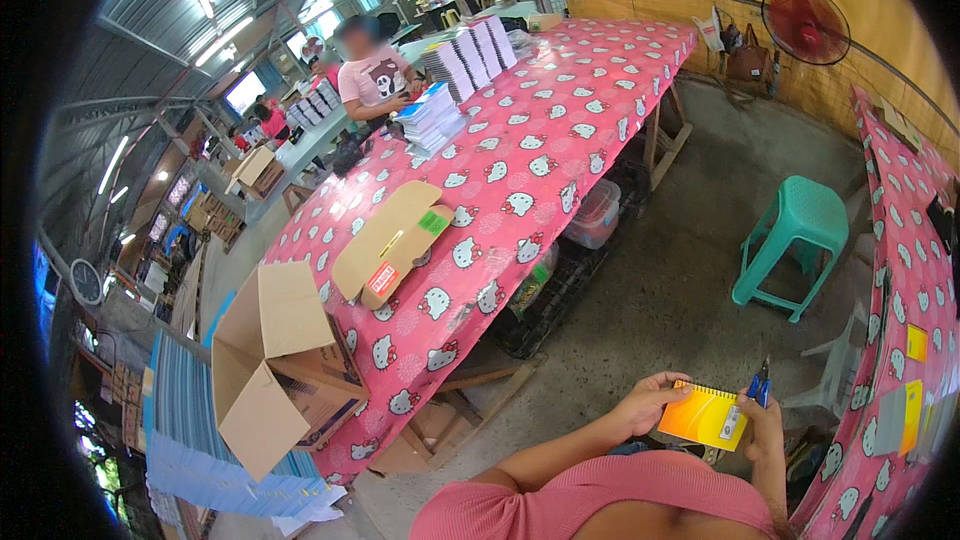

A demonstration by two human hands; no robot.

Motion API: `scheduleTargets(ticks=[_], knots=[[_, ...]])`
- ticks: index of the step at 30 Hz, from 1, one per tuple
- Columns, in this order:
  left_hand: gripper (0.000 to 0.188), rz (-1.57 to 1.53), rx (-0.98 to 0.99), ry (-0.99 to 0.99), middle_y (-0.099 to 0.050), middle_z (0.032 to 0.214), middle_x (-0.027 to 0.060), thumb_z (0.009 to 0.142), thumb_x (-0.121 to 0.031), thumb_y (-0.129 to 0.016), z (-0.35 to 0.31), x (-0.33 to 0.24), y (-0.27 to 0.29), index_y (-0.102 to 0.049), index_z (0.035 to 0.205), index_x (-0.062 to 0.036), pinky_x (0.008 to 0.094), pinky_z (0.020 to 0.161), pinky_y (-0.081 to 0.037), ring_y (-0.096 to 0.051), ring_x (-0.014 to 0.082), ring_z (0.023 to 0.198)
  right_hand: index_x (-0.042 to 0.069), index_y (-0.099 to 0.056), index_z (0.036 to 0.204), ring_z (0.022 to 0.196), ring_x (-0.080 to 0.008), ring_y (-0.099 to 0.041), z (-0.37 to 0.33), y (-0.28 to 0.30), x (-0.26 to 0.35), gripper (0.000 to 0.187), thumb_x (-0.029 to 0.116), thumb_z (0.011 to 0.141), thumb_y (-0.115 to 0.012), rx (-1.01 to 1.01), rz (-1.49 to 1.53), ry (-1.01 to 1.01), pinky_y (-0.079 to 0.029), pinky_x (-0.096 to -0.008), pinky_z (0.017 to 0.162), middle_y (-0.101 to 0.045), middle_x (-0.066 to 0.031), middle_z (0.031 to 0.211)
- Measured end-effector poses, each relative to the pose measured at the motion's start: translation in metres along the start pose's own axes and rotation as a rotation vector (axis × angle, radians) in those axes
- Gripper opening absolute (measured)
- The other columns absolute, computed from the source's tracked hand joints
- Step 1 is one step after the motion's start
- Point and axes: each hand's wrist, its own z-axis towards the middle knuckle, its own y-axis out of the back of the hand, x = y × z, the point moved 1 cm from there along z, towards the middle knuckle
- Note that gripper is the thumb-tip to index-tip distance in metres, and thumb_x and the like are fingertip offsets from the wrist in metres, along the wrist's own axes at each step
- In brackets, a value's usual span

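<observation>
A small yellow and orange spiral notebook (700, 415) is held out in front of me at the lower right, its black wire binding along the far edge. The fingers of my left hand (645, 405) pinch its left side. My right hand (764, 424) grips the right side and also has blue-handled pliers (762, 383) in it, their dark tip pointing up and away. Part of the pliers is hidden by my fingers.
A long table (520, 170) under a pink patterned cover bears stacked notebooks (465, 60), a flat cardboard piece (385, 245) and an opened carton (300, 370). A co-worker (372, 75) stands beyond it. To the right are a green stool (795, 240), another pink-covered table (905, 280) and a fan (806, 25).
</observation>
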Motion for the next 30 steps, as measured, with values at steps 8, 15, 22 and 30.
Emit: scheduleTargets(ticks=[8,15,22,30], knots=[[0.026,0.015,-0.070,-0.009,-0.060,0.098,0.0116,0.082,-0.006,-0.062,0.014,0.007,-0.003,-0.052,0.106,-0.0012,0.0324,0.078,-0.052,-0.061,0.0195,0.088,0.004,-0.055,0.092,0.063,-0.0137,-0.054,0.007,0.028,-0.008,0.019,0.016,0.080,-0.064,-0.068,-0.007,0.073,-0.044,-0.0282,0.061,-0.058,-0.0030,0.077],[0.029,0.034,-0.096,-0.007,-0.059,0.098,0.0120,0.082,-0.008,-0.063,0.032,0.010,-0.014,-0.050,0.106,-0.0003,0.0325,0.074,-0.052,-0.061,0.0198,0.086,0.011,-0.050,0.094,0.057,-0.0101,-0.050,0.011,0.116,-0.022,0.022,0.033,0.090,-0.050,-0.337,-0.097,0.193,-0.040,-0.0242,0.047,-0.050,0.0003,0.074],[0.028,0.083,-0.116,0.060,-0.059,0.100,0.0115,0.082,-0.007,-0.062,0.068,0.016,-0.021,-0.049,0.106,-0.0021,0.0361,0.076,-0.052,-0.060,0.0212,0.088,0.014,-0.049,0.092,0.052,-0.0094,-0.048,-0.023,0.176,-0.021,0.023,0.037,0.089,-0.050,-0.560,-0.080,0.161,-0.038,-0.0225,0.044,-0.050,0.0009,0.071],[0.019,0.314,-0.106,0.105,-0.060,0.096,0.0086,0.079,-0.004,-0.065,0.148,0.044,-0.067,-0.057,0.096,-0.0057,0.0359,0.075,-0.053,-0.060,0.0200,0.086,0.001,-0.054,0.110,0.096,-0.0304,-0.052,-0.113,0.235,-0.013,0.038,0.024,0.081,-0.062,-1.120,-1.029,0.414,-0.039,-0.0388,0.085,-0.057,-0.0150,0.100]])
